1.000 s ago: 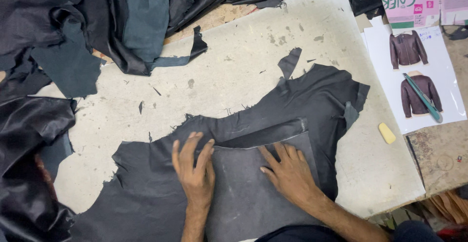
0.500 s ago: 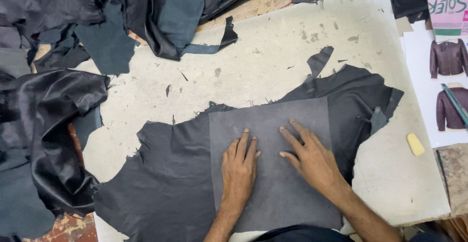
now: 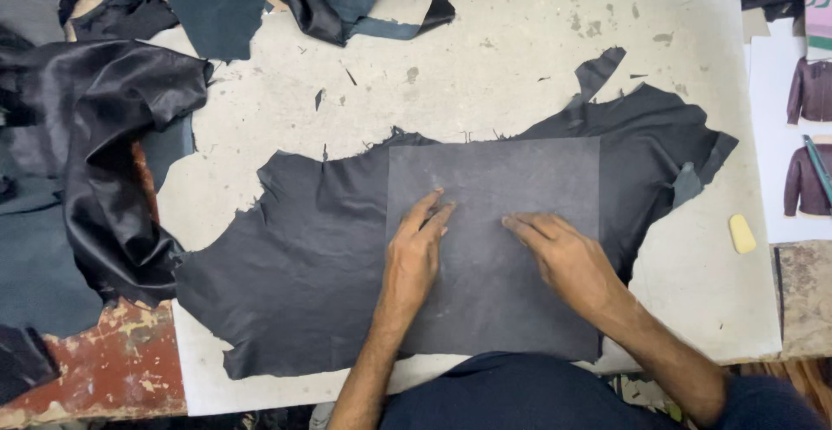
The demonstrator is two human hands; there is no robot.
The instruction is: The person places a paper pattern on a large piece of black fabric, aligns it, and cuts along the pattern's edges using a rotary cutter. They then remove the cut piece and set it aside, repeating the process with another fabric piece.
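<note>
At the near edge of the pale, scuffed worktop [image 3: 520,57], at about six o'clock, both hands press flat on a grey rectangular pattern sheet [image 3: 494,222]. The left hand [image 3: 414,252] lies with fingers stretched and slightly spread, grasping nothing; the right hand [image 3: 563,257] likewise lies flat, fingers pointing toward ten o'clock, palm down on the sheet. The sheet rests on a large black irregular piece of leather [image 3: 303,274], which spreads out from under it toward nine o'clock and two o'clock. The work in hand looks like settling the pattern on the hide and holding it smooth; the following move would probably call for keeping one palm firm so the sheet does not slip while its outline is traced or cut. At three o'clock a small yellow piece of marking chalk [image 3: 742,233] lies on the worktop, just beside a white sheet with jacket pictures [image 3: 767,118]. At nine o'clock a shiny black crumpled hide [image 3: 121,161] is heaped, and at twelve o'clock dark teal leather offcuts [image 3: 217,1] lie piled.
</note>
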